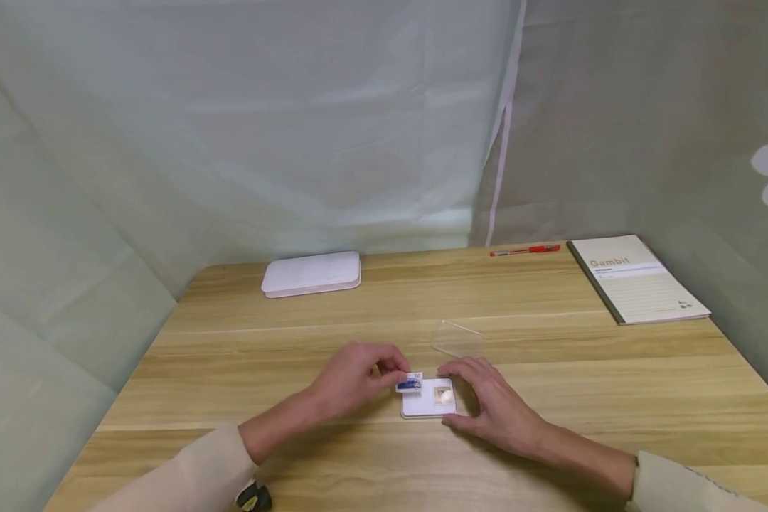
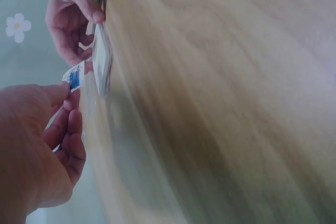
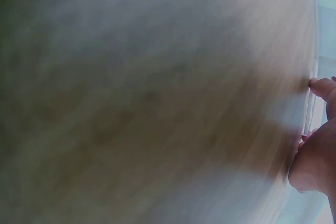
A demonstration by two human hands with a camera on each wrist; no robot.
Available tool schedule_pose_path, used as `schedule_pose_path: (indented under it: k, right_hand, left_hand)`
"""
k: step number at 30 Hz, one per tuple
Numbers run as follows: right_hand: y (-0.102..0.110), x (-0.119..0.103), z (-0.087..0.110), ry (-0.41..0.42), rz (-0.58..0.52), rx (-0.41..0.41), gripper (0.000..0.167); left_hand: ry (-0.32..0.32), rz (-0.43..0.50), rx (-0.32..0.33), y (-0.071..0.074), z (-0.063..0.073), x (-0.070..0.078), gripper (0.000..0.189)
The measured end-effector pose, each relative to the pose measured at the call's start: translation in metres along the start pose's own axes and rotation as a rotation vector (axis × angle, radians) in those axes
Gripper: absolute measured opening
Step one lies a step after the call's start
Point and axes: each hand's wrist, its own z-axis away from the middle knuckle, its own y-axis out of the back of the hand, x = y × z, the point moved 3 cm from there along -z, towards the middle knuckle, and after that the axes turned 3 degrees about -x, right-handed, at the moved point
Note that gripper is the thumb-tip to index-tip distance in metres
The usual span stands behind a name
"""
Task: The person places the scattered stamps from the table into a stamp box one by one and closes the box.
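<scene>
Between thumb and fingertips, my left hand (image 1: 352,380) pinches a small blue-and-white stamp (image 1: 409,383) by its left side. The stamp is held over the left end of a shallow white case (image 1: 417,406) lying on the table. A second, gold-framed stamp (image 1: 444,395) lies on the case's white surface at the right. My right hand (image 1: 500,409) grips the right end of the case, thumb on the near edge and fingers on the far edge. In the left wrist view the pinched stamp (image 2: 75,77) stands tilted, apart from the case (image 2: 104,61).
A transparent cover (image 1: 459,339) lies just behind the case. Farther back are a white lidded box (image 1: 311,274), a red pen (image 1: 526,250) and a notebook (image 1: 640,279). A dark object (image 1: 254,496) sits by the left sleeve. Curtains (image 1: 333,128) hang behind the wooden table (image 1: 230,355).
</scene>
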Motion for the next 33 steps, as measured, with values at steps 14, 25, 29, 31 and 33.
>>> schedule_pose_path:
  k: [14, 25, 29, 31, 33]
  right_hand:
    - [0.0, 0.0, 0.0, -0.015, -0.006, -0.004, 0.063]
    - [0.0, 0.001, 0.001, -0.002, -0.002, 0.004, 0.063]
    - [0.0, 0.001, 0.001, 0.0, -0.003, 0.006, 0.062]
    - [0.0, 0.0, 0.001, 0.002, -0.003, 0.005, 0.062]
    - [0.0, 0.001, 0.001, 0.002, -0.001, 0.004, 0.062]
  left_hand:
    - [-0.037, 0.029, -0.036, -0.018, 0.001, 0.003, 0.005]
    - [-0.01, -0.118, 0.02, -0.026, -0.001, 0.003, 0.005]
    - [-0.009, -0.154, 0.045, -0.028, -0.001, 0.004, 0.006]
    - [-0.01, -0.163, 0.055, -0.029, -0.001, 0.004, 0.006]
    - [-0.011, -0.167, 0.063, -0.03, -0.001, 0.003, 0.007]
